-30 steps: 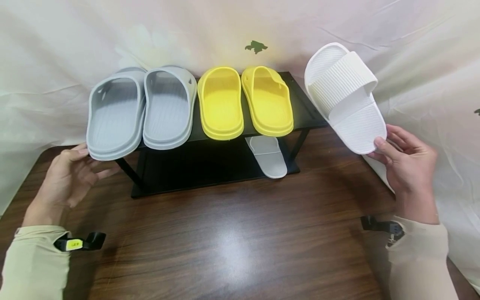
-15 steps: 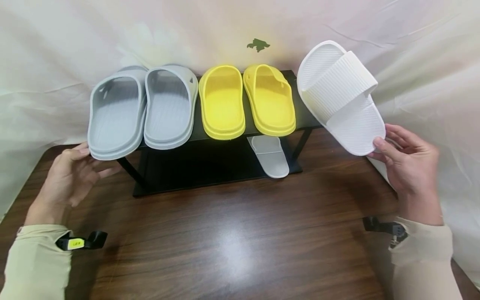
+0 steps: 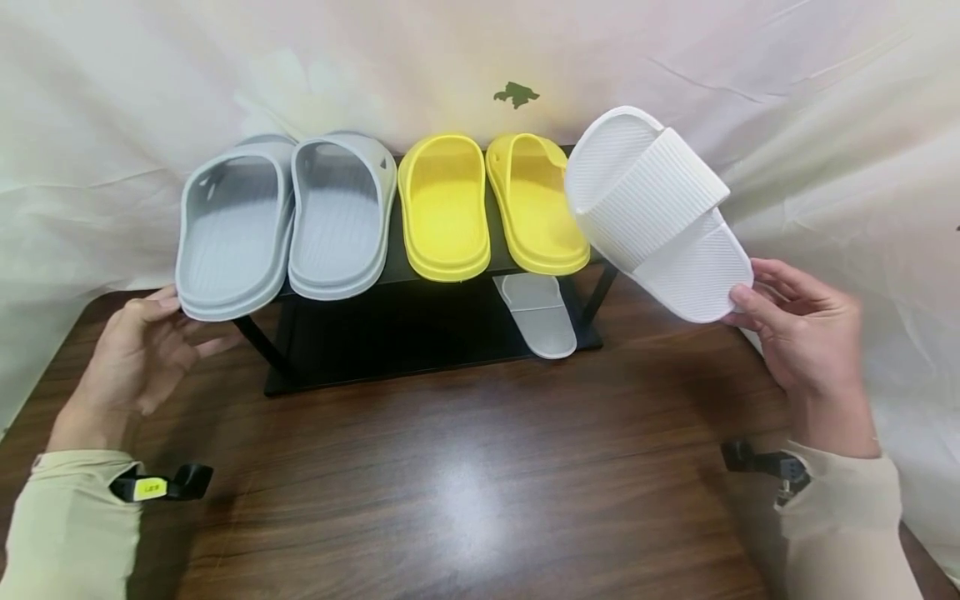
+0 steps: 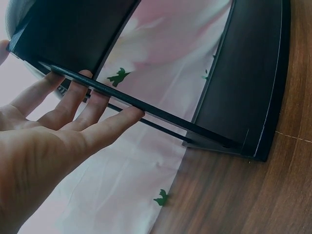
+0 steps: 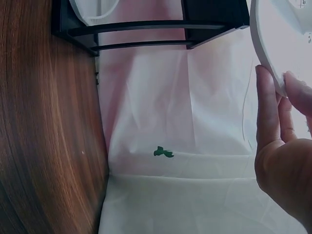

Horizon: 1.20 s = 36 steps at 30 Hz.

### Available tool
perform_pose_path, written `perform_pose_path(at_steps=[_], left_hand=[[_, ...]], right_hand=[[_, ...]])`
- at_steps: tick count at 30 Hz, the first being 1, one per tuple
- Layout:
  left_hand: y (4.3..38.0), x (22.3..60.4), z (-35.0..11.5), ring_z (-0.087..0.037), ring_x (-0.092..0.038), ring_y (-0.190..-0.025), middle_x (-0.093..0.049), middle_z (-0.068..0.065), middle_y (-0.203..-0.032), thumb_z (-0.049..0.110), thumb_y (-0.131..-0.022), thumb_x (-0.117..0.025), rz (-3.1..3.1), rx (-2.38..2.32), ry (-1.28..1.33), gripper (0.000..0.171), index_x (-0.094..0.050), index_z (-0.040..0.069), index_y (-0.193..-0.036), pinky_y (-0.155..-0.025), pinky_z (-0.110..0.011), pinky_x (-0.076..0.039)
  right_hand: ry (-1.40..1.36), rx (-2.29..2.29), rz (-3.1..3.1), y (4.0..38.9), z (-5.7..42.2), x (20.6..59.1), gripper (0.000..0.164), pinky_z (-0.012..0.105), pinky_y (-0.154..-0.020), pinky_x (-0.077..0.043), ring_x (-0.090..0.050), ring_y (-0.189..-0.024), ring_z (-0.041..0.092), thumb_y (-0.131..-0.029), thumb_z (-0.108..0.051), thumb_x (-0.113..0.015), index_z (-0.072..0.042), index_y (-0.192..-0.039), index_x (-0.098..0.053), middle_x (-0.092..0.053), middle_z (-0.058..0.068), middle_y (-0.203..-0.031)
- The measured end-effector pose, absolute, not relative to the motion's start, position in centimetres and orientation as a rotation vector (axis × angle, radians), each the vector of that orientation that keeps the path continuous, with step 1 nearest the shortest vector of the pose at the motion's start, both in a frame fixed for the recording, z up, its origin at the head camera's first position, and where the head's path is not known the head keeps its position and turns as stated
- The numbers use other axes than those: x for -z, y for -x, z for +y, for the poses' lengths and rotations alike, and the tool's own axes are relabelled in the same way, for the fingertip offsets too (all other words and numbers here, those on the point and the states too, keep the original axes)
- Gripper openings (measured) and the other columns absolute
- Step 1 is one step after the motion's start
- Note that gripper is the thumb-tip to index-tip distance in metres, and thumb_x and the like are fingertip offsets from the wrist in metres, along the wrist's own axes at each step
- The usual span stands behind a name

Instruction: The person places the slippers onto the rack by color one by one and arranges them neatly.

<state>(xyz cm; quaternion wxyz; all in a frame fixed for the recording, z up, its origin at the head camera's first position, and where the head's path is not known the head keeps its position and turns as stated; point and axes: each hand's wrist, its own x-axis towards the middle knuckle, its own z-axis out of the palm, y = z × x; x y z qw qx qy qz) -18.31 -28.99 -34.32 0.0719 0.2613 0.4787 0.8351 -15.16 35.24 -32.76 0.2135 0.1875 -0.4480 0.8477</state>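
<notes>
My right hand [image 3: 813, 337] pinches the heel end of a white slide slipper [image 3: 652, 200], thumb on the footbed and fingers beneath. The slipper is raised and tilted at the rack's right end, overlapping a yellow clog slipper [image 3: 536, 204] in the head view. My left hand [image 3: 142, 354] holds the left end of the black shoe rack [image 4: 165, 119], thumb at the upper shelf's corner and fingers against the side bar. Close above that thumb is a grey clog slipper [image 3: 231, 237], its heel toward me. In the right wrist view, the held slipper [image 5: 265, 48] is only partly visible.
Another grey clog [image 3: 337, 221] and another yellow clog [image 3: 446, 208] stand on the upper shelf. A light slide slipper [image 3: 542, 321] lies on the lower shelf's right side, its heel past the front edge. Pale fabric [image 3: 420, 58] hangs behind the wooden table [image 3: 420, 483].
My right hand has carried the white slide slipper left and slightly down, so it now overlaps the right yellow clog in the head view. My left hand stays at the rack's end.
</notes>
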Motion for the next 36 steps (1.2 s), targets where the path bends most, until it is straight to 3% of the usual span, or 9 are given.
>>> perform_pose_path(at_steps=[15, 22, 30, 36], left_hand=[[18.3, 34.3, -28.9, -0.027, -0.062, -0.121, -0.066, -0.019, -0.127, 0.000, -0.106, -0.009, 1.472, -2.529, -0.762, 0.056, -0.053, -0.011, -0.138, -0.093, -0.044, -0.054], [18.3, 34.3, -28.7, -0.025, -0.063, -0.119, -0.069, -0.015, -0.120, 0.001, -0.107, -0.014, 1.589, -2.512, -0.748, 0.054, -0.062, -0.008, -0.129, -0.091, -0.042, -0.055], [18.3, 34.4, -28.6, -0.026, -0.063, -0.121, -0.066, -0.017, -0.128, -0.001, -0.106, -0.011, 1.513, -2.522, -0.764, 0.055, -0.055, -0.009, -0.137, -0.092, -0.043, -0.055], [18.5, 34.5, -28.6, -0.027, -0.062, -0.121, -0.065, -0.018, -0.129, -0.002, -0.106, -0.009, 1.463, -2.532, -0.790, 0.056, -0.055, -0.011, -0.136, -0.092, -0.044, -0.054]], right_hand=[[-0.635, -2.328, -1.319, 14.7, 34.2, 32.5, 0.038, 0.039, -0.060, -0.060, -0.073, -0.082, 0.036, -0.079, 0.041, -0.047, 0.030, -0.115, -0.056, -0.070, 0.033, -0.100], [-0.588, -2.223, -1.487, 14.5, 33.2, 32.6, 0.039, 0.033, -0.064, -0.060, -0.074, -0.084, 0.029, -0.078, 0.039, -0.053, 0.028, -0.114, -0.058, -0.073, 0.026, -0.098], [-0.635, -2.210, -1.526, 14.7, 32.6, 32.8, 0.036, 0.035, -0.064, -0.060, -0.074, -0.080, 0.028, -0.075, 0.041, -0.054, 0.029, -0.109, -0.059, -0.073, 0.027, -0.094], [-0.653, -2.110, -1.713, 14.7, 32.3, 32.8, 0.037, 0.032, -0.066, -0.060, -0.073, -0.080, 0.023, -0.077, 0.040, -0.053, 0.024, -0.109, -0.064, -0.075, 0.019, -0.095]])
